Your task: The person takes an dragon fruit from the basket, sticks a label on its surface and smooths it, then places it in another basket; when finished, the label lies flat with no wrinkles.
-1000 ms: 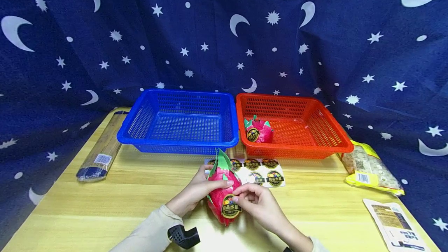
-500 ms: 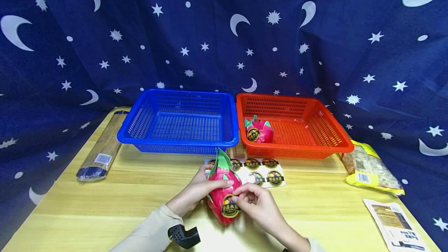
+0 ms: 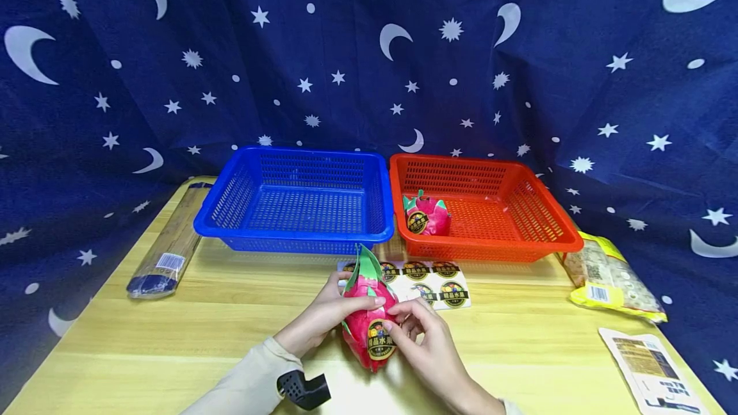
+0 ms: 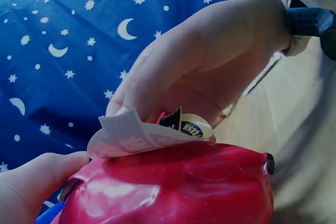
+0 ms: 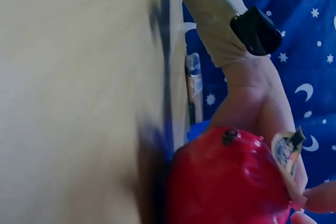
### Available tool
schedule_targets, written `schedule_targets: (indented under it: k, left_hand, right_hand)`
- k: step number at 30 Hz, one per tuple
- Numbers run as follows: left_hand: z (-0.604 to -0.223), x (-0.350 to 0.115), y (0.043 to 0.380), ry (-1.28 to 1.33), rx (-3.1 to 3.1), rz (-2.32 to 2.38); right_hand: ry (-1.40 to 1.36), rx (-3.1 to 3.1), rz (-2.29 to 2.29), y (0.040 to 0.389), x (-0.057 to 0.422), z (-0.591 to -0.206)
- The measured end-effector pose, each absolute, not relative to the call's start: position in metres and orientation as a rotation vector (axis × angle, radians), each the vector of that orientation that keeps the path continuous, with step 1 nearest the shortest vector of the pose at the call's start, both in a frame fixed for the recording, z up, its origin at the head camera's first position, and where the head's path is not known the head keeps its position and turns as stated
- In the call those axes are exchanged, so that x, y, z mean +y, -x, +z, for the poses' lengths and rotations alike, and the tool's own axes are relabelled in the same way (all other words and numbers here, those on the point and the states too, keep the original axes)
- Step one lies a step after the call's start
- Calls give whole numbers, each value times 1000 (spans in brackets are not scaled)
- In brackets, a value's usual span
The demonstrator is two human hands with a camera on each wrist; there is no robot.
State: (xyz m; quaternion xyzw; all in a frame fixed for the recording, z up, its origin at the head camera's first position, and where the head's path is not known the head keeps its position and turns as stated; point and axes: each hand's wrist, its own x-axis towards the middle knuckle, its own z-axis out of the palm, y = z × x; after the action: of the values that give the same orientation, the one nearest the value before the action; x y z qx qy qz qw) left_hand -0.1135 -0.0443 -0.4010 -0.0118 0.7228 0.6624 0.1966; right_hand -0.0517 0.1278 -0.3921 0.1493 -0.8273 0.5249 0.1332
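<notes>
A red dragon fruit (image 3: pixel 356 328) with green leaf tips stands tilted low in the middle of the head view. My left hand (image 3: pixel 319 314) grips it from the left, thumb across its front. On its lower right side is a round black-and-gold sticker (image 3: pixel 380 343). My right hand (image 3: pixel 431 346) pinches the sticker's edge, thumb and index finger close to the fruit. The left wrist view shows part of the sticker (image 4: pixel 131 139) raised off the red skin, its pale back visible. In the right wrist view, fingertips (image 5: pixel 321 198) meet the sticker's edge.
A sticker sheet (image 3: pixel 429 282) lies behind the fruit. A blue basket (image 3: pixel 305 237) stands at back left; a red basket (image 3: pixel 490 250) beside it holds another stickered dragon fruit (image 3: pixel 435 216). Packs lie at the sides: a long one (image 3: pixel 173 235), a yellow one (image 3: pixel 614 277), a white one (image 3: pixel 651 370).
My right hand has shifted slightly, its index finger now reaching further along the fruit and its fingers a little more spread. The sticker has turned slightly. My left hand keeps its hold.
</notes>
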Motion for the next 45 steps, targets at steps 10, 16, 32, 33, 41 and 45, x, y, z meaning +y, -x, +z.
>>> schedule_targets:
  k: [10,16,32,33,41,45]
  left_hand:
    - [-403,-43,113,76,2004,1877]
    - [-403,-43,112,113,1988,1898]
    - [-405,-40,109,134,1980,1941]
    - [-405,-39,109,136,1983,1942]
    - [-405,-40,109,152,1983,1947]
    - [-403,-39,107,152,1993,1938]
  right_hand:
    - [-162,-2480,1684,40,119,-407]
    - [-36,-2469,1953,37,111,-414]
    - [213,-2203,2177,32,79,-421]
    - [224,-2206,2174,32,79,-421]
    - [224,-2218,2189,32,80,-422]
    - [183,-2170,2272,32,82,-422]
